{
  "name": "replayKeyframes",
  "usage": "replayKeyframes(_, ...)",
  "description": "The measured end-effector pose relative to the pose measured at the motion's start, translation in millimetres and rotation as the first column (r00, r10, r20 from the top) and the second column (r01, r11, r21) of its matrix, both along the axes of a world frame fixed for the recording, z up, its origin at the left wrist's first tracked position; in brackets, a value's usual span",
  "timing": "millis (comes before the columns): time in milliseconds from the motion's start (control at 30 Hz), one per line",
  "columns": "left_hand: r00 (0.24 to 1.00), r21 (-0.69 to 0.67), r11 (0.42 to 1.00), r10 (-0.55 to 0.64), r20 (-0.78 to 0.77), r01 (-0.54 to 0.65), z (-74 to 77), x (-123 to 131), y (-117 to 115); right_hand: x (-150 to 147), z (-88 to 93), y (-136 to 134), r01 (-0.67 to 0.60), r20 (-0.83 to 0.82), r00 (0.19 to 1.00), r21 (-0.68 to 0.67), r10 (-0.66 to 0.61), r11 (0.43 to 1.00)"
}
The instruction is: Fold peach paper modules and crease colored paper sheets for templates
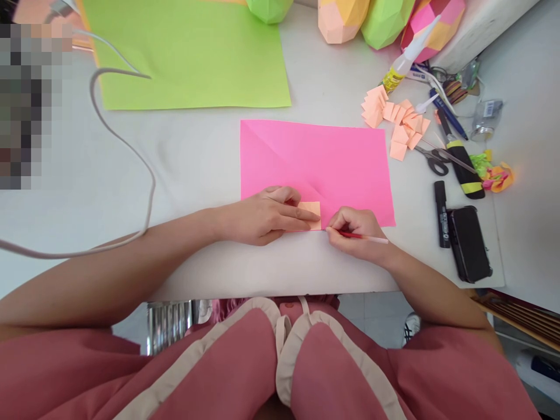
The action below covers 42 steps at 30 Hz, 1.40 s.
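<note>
A pink sheet of paper (315, 157) lies near the table's front edge. On its lower edge rests a small peach paper piece (310, 207). My left hand (266, 216) lies over both, with its index and middle fingers stretched out and pressing the peach piece down; the other fingers are partly curled. Just right of that piece is my right hand (356, 230), closed in a pinch around a thin red pen (361, 236) with a clear end. The pen's tip is at the peach piece's right side, by the pink edge; any mark there is too small to see.
A green sheet (192, 58) and faceted paper shapes (343, 17) lie at the back. To the right are cut peach pieces (398, 119), a glue bottle (400, 64), scissors (435, 160), a cutter (466, 169), a black marker (441, 213) and a phone (470, 242). A white cable (149, 186) crosses my left forearm.
</note>
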State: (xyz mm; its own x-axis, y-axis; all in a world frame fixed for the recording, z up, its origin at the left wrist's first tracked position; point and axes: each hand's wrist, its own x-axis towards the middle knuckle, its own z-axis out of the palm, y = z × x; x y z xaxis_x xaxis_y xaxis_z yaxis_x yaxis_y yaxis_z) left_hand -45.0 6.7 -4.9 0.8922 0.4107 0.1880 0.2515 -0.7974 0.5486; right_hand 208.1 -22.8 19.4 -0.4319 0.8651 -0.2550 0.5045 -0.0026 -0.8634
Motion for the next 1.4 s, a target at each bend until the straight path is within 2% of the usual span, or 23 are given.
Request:
replayKeyframes(100,1.000,-0.013,1.000,-0.004,0.014,0.005,-0.4,0,1,0,1.0,0,0.009,-0.019,1.000,-0.020,-0.010,1.000)
replayKeyframes(233,0.996,-0.067,0.997,-0.016,0.083,0.022,0.2,0,5,3,-0.5,7,0.086,-0.155,0.981,-0.168,-0.112,0.982)
replayKeyframes(333,0.980,-0.172,0.984,0.002,0.199,0.033,0.0,-2,9,7,-3.6,20,0.126,-0.352,0.909,-0.279,-0.224,0.952)
replayKeyframes(400,0.959,-0.277,0.961,0.065,0.276,0.015,-1.2,-5,10,12,-4.9,31,0.146,-0.446,0.855,-0.280,-0.263,0.949)
replayKeyframes(500,0.906,-0.357,0.922,0.273,0.324,-0.150,-4.3,-8,10,22,-4.7,44,0.273,-0.507,0.807,-0.134,-0.302,0.953)
replayKeyframes(567,0.849,-0.276,0.894,0.430,0.307,-0.353,-6.8,-7,8,31,-4.5,51,0.420,-0.499,0.793,0.034,-0.348,0.907)
replayKeyframes(667,0.785,-0.066,0.804,0.591,0.185,-0.590,-9.8,-2,3,48,-7.6,60,0.592,-0.408,0.791,0.317,-0.456,0.741)
replayKeyframes(733,0.770,0.019,0.770,0.636,0.058,-0.638,-10.2,2,1,59,-13.2,65,0.601,-0.305,0.797,0.484,-0.521,0.636)
replayKeyframes(800,0.763,0.062,0.763,0.646,-0.027,-0.643,-9.6,5,-1,69,-21.0,72,0.575,-0.217,0.792,0.581,-0.571,0.576)
replayKeyframes(833,0.763,0.068,0.765,0.644,-0.050,-0.641,-9.2,6,-2,72,-25.0,75,0.553,-0.174,0.794,0.604,-0.582,0.574)
replayKeyframes(933,0.779,0.043,0.783,0.622,-0.071,-0.621,-9.5,4,-1,79,-33.7,81,0.425,-0.016,0.852,0.606,-0.523,0.672)
replayKeyframes(1033,0.795,-0.013,0.795,0.606,-0.023,-0.606,-12.5,2,0,79,-35.0,80,0.373,0.083,0.858,0.579,-0.507,0.725)
replayKeyframes(1133,0.805,-0.034,0.806,0.593,0.040,-0.592,-15.5,1,1,77,-33.1,76,0.386,0.117,0.842,0.553,-0.527,0.739)
replayKeyframes(1400,0.870,0.016,0.876,0.478,0.120,-0.483,-18.7,2,1,76,-32.9,73,0.405,0.155,0.818,0.530,-0.554,0.745)
